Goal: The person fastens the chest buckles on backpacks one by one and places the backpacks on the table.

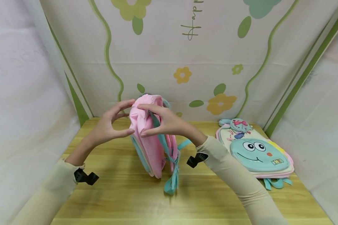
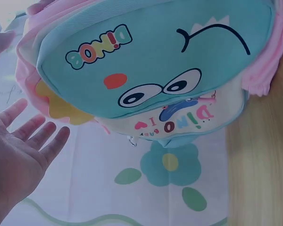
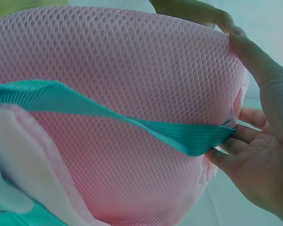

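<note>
A pink children's backpack (image 1: 155,150) stands on edge on the table, its teal dinosaur-face pocket (image 2: 170,61) turned to the left. My right hand (image 1: 169,122) grips the upturned pink end, with the thumb at the mesh back panel (image 3: 132,61) and the fingers at the sewn end of a teal strap (image 3: 188,136). On the other side, my left hand (image 1: 110,122) spreads its fingers and thumb around the same end, fingertips close to the fabric. More of the teal strap dangles toward the table on the right.
A second dinosaur backpack (image 1: 259,153) lies face up at the table's right, with a round teal pouch (image 1: 240,125) at its top. Printed cloth (image 1: 157,62) hangs behind and on both sides of the wooden table (image 1: 115,200).
</note>
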Tool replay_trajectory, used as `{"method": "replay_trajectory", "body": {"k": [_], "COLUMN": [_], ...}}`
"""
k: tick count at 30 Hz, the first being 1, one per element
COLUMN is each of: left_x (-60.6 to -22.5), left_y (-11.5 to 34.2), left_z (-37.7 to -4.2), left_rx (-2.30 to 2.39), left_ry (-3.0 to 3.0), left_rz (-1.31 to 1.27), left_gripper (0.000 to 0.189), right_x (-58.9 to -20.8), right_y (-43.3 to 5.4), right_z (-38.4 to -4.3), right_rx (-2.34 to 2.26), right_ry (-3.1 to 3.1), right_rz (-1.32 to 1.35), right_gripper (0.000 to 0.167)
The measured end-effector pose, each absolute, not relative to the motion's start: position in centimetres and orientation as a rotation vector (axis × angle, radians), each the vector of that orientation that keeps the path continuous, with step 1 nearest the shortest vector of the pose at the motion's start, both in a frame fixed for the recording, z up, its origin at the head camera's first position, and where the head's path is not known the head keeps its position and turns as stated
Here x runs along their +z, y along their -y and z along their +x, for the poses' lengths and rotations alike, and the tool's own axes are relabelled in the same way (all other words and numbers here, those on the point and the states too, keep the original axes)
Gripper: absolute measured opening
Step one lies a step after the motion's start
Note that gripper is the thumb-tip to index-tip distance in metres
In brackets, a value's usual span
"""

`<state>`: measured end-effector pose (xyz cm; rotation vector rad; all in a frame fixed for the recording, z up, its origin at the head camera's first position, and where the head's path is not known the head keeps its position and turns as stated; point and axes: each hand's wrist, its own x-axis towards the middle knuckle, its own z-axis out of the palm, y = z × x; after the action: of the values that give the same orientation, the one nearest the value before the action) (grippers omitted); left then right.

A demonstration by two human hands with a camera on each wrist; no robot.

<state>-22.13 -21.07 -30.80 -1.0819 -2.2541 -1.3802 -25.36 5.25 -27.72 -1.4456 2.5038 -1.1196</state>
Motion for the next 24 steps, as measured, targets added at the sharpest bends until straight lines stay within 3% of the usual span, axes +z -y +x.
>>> {"method": "replay_trajectory", "body": {"k": [24], "left_x": [-29.7], "left_y": [23.8], "left_z": [-21.8], "left_rx": [-1.193], "left_ry": [2.499], "left_rz": [-0.975], "left_gripper": [0.087], "right_x": [-29.7], "right_y": [-5.2], "right_z": [-25.4], "right_rx": [-0.997], "right_ry": [-2.574], "right_rz": [-1.454], "right_gripper": [0.110]}}
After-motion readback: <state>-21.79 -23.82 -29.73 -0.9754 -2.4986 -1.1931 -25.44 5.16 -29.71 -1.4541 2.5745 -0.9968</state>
